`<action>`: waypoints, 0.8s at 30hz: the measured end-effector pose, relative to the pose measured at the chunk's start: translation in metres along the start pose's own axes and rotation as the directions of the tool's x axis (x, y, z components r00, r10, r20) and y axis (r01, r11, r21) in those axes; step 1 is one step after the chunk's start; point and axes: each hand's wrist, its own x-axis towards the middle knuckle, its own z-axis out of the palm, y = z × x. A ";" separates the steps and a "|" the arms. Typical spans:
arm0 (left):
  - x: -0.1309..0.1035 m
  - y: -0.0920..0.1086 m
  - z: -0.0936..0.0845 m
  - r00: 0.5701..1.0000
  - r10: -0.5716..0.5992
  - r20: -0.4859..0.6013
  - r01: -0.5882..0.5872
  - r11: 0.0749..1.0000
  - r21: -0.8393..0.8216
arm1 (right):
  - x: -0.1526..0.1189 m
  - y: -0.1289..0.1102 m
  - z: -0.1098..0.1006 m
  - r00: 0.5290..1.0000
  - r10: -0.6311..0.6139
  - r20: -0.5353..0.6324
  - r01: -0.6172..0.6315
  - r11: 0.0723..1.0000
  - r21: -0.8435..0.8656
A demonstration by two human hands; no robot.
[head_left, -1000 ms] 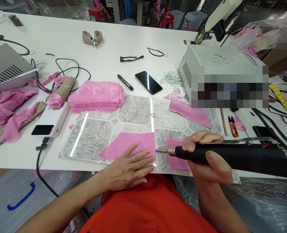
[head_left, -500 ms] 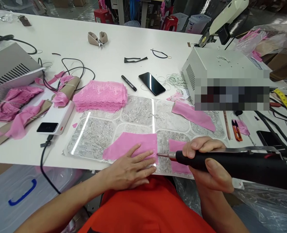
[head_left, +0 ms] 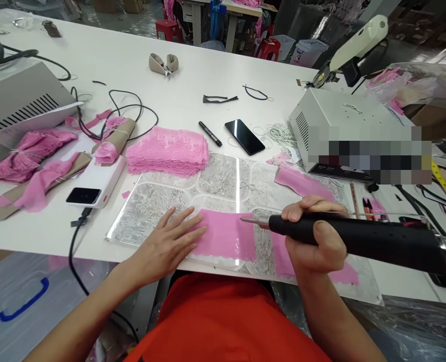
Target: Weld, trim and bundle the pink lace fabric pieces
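Note:
My left hand lies flat with fingers spread, its fingertips on the left end of a pink fabric piece. My right hand is wrapped round a black handheld tool with a pointed metal tip. That tip is over the upper right part of the fabric; whether it touches cannot be made out. Beneath the fabric is a marbled grey mat. Another pink piece lies partly under my right hand, and a third is farther back on the mat.
A lace stack, black marker and phone are behind the mat. Grey machine boxes stand left and right. A white power bank with a cable is at the left, near wrapped pink bundles.
My left hand has moved left and up, uncovering more fabric. The tool tip has shifted up and slightly left, off the fabric's right edge. The whole view has shifted a little.

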 end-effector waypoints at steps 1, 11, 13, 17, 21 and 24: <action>-0.001 -0.002 0.001 1.000 -0.006 0.008 0.006 1.000 0.000 | 0.000 0.003 0.004 1.000 -0.001 0.002 0.001 1.000 -0.005; -0.003 -0.007 0.006 1.000 -0.012 -0.006 0.012 1.000 -0.003 | -0.001 0.015 0.017 0.999 -0.019 0.039 0.021 0.999 -0.046; -0.004 -0.007 0.006 1.000 -0.009 -0.015 0.009 1.000 0.004 | -0.001 0.016 0.018 0.999 -0.017 0.046 0.019 0.999 -0.045; -0.004 -0.007 0.007 1.000 -0.004 -0.015 0.005 1.000 0.019 | -0.002 0.018 0.018 0.998 -0.016 0.059 0.019 0.998 -0.057; -0.005 -0.006 0.007 1.000 -0.007 0.003 0.007 1.000 0.024 | -0.001 0.018 0.017 0.997 -0.017 0.071 0.022 0.997 -0.077; -0.006 -0.006 0.006 1.000 -0.010 0.005 0.010 1.000 0.030 | 0.001 0.016 0.021 0.998 -0.009 0.069 0.012 0.999 -0.046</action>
